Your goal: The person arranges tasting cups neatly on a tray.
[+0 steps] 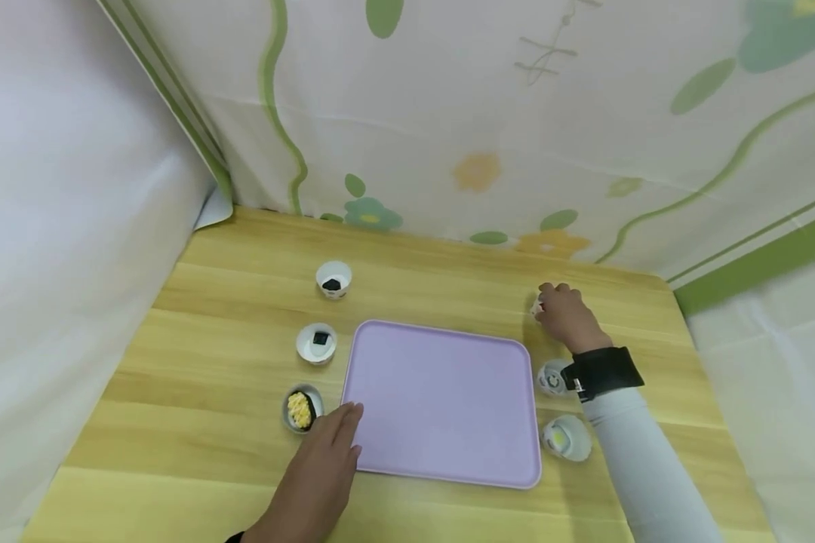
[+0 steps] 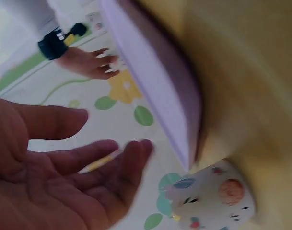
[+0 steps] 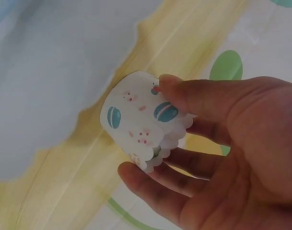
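Observation:
At the right of the tray, my right hand (image 1: pixel 569 317) holds a white paper baking cup (image 3: pixel 143 120) with scalloped rim and blue and pink prints. Its thumb lies on one side and its fingers on the other; the cup's contents are mostly hidden. My left hand (image 1: pixel 322 460) is over the near left corner of the lilac tray (image 1: pixel 441 407), holding nothing, fingers loosely extended. Just beyond its fingers stands a cup (image 1: pixel 288 424) with a yellow-topped, dark-wrapped sushi piece (image 1: pixel 300 409). A printed cup (image 2: pixel 215 199) also shows in the left wrist view.
Left of the tray are two more cups, one with a dark square-topped piece (image 1: pixel 321 338), another with a black piece (image 1: pixel 331 285). Under my right forearm stand a cup with a ring-like piece (image 1: pixel 552 379) and a cup with something yellow (image 1: pixel 560 437). A patterned curtain (image 1: pixel 421 113) hangs behind.

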Available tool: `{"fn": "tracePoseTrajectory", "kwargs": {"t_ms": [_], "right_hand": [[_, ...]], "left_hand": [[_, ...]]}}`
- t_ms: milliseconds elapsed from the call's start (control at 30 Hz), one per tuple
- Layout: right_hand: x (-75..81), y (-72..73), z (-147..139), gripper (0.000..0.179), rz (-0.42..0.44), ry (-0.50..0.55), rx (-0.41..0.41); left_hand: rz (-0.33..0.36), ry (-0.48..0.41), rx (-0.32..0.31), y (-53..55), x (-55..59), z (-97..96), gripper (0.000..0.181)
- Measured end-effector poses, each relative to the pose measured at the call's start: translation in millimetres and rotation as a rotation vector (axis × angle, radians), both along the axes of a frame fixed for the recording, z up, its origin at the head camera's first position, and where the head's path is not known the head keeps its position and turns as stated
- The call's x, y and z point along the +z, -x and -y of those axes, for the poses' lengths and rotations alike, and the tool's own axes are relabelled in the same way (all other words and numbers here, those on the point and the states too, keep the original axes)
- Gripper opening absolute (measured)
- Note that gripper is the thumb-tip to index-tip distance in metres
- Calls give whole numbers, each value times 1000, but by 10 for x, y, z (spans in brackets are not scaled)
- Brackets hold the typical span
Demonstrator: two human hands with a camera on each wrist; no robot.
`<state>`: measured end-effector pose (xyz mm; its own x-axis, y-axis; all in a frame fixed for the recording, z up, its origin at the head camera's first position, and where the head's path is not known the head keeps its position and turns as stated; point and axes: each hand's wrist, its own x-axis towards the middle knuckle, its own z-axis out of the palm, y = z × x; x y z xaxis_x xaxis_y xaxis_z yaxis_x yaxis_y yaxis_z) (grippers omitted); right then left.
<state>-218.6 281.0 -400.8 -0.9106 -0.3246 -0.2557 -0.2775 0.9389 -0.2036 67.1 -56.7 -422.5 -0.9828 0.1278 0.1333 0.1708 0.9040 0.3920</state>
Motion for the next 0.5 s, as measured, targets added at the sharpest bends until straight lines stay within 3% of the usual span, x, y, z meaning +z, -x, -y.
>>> {"fn": "tracePoseTrajectory", "kwargs": {"t_ms": [100, 200, 333, 500], "right_hand": [[22, -2, -15, 51, 2, -3, 5], [29, -19, -43, 50, 1, -12, 4], [27, -76, -100, 49, -10, -19, -14], [29, -154, -152, 48, -20, -18, -20]], "left_hand": [[-4, 128, 44, -36, -101, -51, 55], [-27, 193, 74, -69, -198, -98, 56], [-79, 192, 105, -85, -275, -154, 53], [-161, 226, 125, -39, -289, -170, 49]]}}
